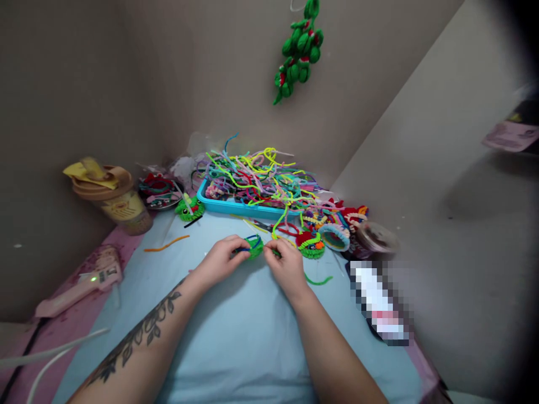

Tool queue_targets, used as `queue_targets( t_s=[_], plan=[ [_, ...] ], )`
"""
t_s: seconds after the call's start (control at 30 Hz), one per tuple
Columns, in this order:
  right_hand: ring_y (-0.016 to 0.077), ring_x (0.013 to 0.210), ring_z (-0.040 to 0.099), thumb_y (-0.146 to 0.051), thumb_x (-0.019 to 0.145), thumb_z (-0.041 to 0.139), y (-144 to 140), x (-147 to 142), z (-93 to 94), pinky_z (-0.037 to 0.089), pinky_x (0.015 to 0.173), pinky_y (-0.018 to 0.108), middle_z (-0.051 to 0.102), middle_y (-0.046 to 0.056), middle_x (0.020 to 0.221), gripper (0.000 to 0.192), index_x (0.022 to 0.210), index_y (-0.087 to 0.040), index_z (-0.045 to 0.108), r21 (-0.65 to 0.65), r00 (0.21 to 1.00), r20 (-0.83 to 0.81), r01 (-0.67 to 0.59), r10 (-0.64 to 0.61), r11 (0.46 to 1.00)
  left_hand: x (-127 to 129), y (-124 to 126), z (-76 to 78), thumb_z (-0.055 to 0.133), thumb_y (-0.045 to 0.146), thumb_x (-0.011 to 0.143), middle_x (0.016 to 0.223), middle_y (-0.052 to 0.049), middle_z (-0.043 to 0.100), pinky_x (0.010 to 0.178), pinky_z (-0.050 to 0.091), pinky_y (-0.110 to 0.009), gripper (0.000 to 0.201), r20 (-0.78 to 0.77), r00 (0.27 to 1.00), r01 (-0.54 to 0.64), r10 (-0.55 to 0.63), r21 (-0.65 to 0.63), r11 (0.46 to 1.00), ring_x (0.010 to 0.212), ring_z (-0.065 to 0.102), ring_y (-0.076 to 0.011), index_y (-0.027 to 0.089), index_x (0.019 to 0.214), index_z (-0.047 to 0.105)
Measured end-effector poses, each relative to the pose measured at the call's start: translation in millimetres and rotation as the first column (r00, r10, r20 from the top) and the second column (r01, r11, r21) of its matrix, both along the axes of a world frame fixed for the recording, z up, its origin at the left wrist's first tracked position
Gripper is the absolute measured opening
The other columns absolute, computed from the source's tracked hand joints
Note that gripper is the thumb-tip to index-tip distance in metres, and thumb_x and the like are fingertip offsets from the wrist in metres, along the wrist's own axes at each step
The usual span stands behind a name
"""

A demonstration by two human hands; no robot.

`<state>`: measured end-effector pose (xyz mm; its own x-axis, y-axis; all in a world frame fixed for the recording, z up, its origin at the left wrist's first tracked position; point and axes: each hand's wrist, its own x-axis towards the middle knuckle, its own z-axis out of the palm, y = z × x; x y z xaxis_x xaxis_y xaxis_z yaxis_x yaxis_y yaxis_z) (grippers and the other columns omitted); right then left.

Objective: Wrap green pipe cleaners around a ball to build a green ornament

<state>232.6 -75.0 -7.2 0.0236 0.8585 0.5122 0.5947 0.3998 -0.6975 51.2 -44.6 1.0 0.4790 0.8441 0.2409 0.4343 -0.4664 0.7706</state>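
green pipe-cleaner ring (254,246), small and fuzzy with a blue strand woven through it, pinched between both hands just above the pale blue mat (236,336). left hand (219,261) curled narrow, thumb and fingertips closed on the ring's left edge, forearm tattooed and stretched across the mat. right hand (286,264) likewise narrow, fingertips nipping the ring's right side and a short green stem there; exact grip of the last fingers hard to tell. hands almost touching each other, ring held between them at the middle of the mat's far half. just beyond, a turquoise tray (236,206) heaped with loose pipe cleaners (261,174) in yellow, green, pink, purple and blue, many spilling over the rim. right of the tray, a cluster of finished fuzzy pieces (314,244), green, red and orange, near the right hand. loose green stem (319,280) lying on the mat just beside the right wrist. orange stem (166,244) lying apart to the left of the left hand. small green figure (189,209) at the tray's left corner, with a dark dish of red and green bits (159,192) behind it. lidded tan cup (113,196) with a yellow cloth on top at far left. pink glue gun (80,283) lying on the pink table edge, green light glowing. green knotted ornament (300,50) hanging on the wall above.
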Motion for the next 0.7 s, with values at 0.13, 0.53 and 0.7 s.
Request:
queue_targets(
  t_s=[0.13,0.53,0.7],
  plan=[
    [0.0149,0.068,0.054,-0.017,0.080,0.050,1.9,3.0,-2.8,0.042,0.066,0.026,0.059,0.002,0.071,0.013,0.072,-0.020,0.060,-0.009,0.997,0.057,-0.057,0.057,0.998,0.8,-1.2,1.6,0.052,0.023,0.080,0.085,-0.002,0.063,0.073,0.043,-0.026,0.013,-0.019,1.000,0.024,-0.024,0.037,0.999,0.082,0.057,-0.0157,0.019,0.087,0.062],
    [0.0168,0.072,0.057,-0.022,0.082,0.053,0.2,1.4,-3.3,0.044,0.068,0.028,0.062,0.003,0.074,0.011,0.079,-0.022,0.063,-0.049,0.992,0.062,-0.106,0.109,0.993,-1.2,0.4,-0.5,0.051,0.022,0.082,0.091,-0.005,0.065,0.078,0.044,-0.029,0.019,-0.057,0.997,0.060,-0.055,0.096,0.994,0.087,0.057,-0.0173,0.020,0.096,0.063],
    [0.0162,0.069,0.056,-0.019,0.081,0.050,1.6,2.2,-5.2,0.043,0.067,0.028,0.061,0.003,0.072,0.014,0.075,-0.021,0.062,-0.049,0.993,0.102,-0.058,0.063,0.997,-2.3,0.8,-1.5,0.050,0.021,0.082,0.089,-0.005,0.065,0.077,0.044,-0.028,0.019,-0.055,0.998,0.048,-0.042,0.105,0.993,0.085,0.057,-0.0169,0.020,0.094,0.064]
  ],
)
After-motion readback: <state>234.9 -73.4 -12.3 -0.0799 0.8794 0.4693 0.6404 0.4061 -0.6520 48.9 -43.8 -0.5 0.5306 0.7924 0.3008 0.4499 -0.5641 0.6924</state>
